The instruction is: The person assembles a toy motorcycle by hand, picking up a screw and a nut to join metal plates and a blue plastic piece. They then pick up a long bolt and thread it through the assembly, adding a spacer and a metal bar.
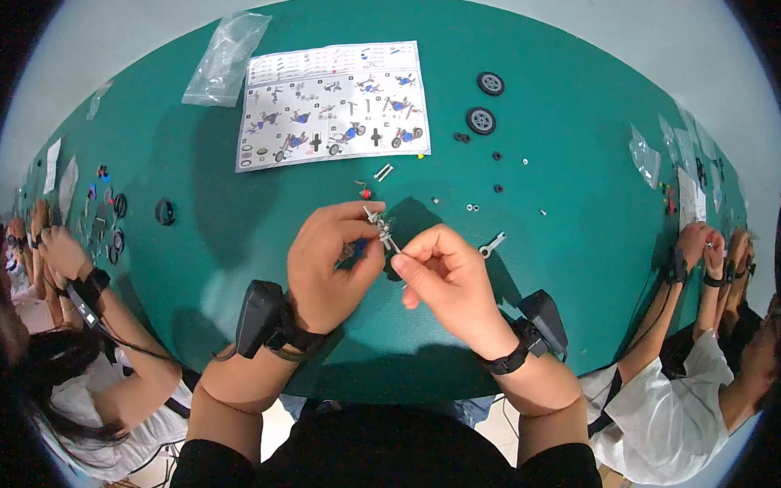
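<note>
Two hands meet above the table's (pixel 581 216) near edge, both pinching a small grey assembly (pixel 381 229). Left hand (pixel 330 263): fingers curled, thumb and forefinger closed on the piece. Right hand (pixel 445 280): fingertips closed on its lower end. Instruction sheet (pixel 335 104) lies toward the far edge; two black wheels (pixel 486 101) near its right; a grey wrench (pixel 492 244) just beside the right hand.

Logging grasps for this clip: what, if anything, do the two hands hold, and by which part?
Both pinch one small grey metal assembly. The left hand grips its lower-left end, where a blue piece shows; the right hand pinches its lower-right tip between thumb and forefinger.
</note>
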`<state>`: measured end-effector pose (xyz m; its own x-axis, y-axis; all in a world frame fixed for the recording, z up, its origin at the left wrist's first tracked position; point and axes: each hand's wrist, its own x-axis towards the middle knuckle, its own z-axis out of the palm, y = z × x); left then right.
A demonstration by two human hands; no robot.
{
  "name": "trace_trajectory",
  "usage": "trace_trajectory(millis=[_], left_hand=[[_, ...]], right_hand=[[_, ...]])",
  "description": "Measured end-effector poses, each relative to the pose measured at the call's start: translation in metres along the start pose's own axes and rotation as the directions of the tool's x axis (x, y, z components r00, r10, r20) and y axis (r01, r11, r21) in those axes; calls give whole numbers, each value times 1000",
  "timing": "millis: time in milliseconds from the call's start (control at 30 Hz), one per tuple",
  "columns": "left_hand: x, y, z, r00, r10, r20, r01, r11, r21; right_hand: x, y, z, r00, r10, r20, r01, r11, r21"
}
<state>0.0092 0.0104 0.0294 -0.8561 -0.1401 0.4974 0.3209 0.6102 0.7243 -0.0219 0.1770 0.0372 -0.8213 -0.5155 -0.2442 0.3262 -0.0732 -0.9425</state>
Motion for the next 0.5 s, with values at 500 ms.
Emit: trace_trajectory(millis=[500], left_hand=[[2,-2,-3,982,181,51,-186,976,111]], right_hand=[[2,9,-11,992,-105,71,119,962,-246]])
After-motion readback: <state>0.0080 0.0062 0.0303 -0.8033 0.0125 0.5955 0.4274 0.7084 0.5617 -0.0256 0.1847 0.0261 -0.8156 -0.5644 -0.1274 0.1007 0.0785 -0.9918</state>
